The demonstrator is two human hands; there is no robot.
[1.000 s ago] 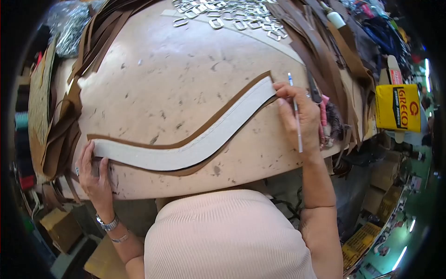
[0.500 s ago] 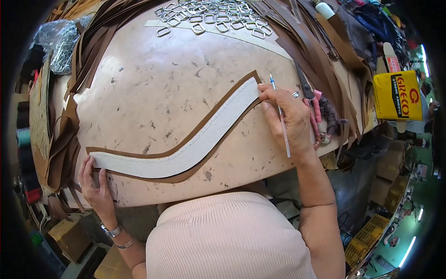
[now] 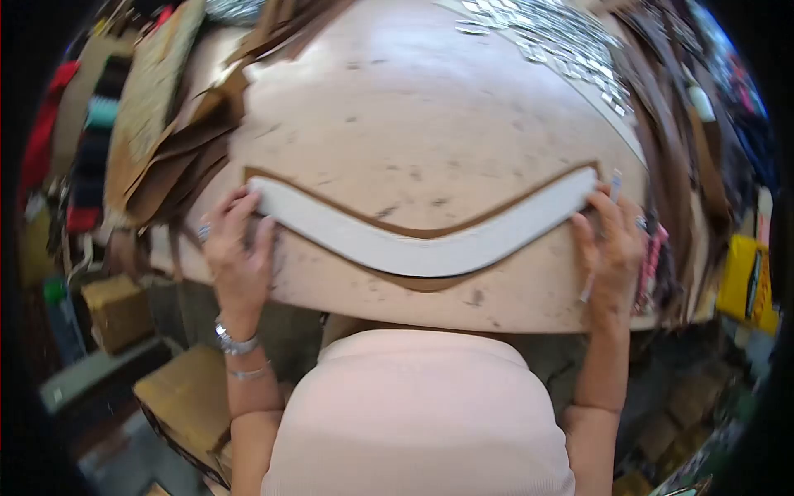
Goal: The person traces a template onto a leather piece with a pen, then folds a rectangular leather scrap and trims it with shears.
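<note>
A long, wavy white pattern piece [image 3: 422,240] is lying across the near half of the counter [image 3: 430,124], resting on a matching strip of brown leather [image 3: 430,232] whose edge is showing as a thin border all round it. The left hand [image 3: 240,248] is pressing flat on the left end of the pattern, fingers spread and open, pinning it rather than closing round it. The right hand [image 3: 608,248] is bearing down on the right end in the same way, while its grip is also holding a slim pen [image 3: 601,240] tucked between the fingers; how tightly cannot be told through the blur.

The pattern is looking thin, light and fairly stiff, like card, so it is likely to slide on the leather unless held down at both ends. The leather is probably soft and floppy, best handled flat or lifted from its 2 ends together.

Further out, loose brown leather strips [image 3: 662,99] are piling up along the far right edge, and a scatter of metal buckles [image 3: 562,37] is lying at the far right. Stacked brown leather offcuts [image 3: 178,165] are sitting at the left. A yellow tin [image 3: 744,277] is standing off the right side, and cardboard boxes [image 3: 186,397] are resting on the floor at the near left.
</note>
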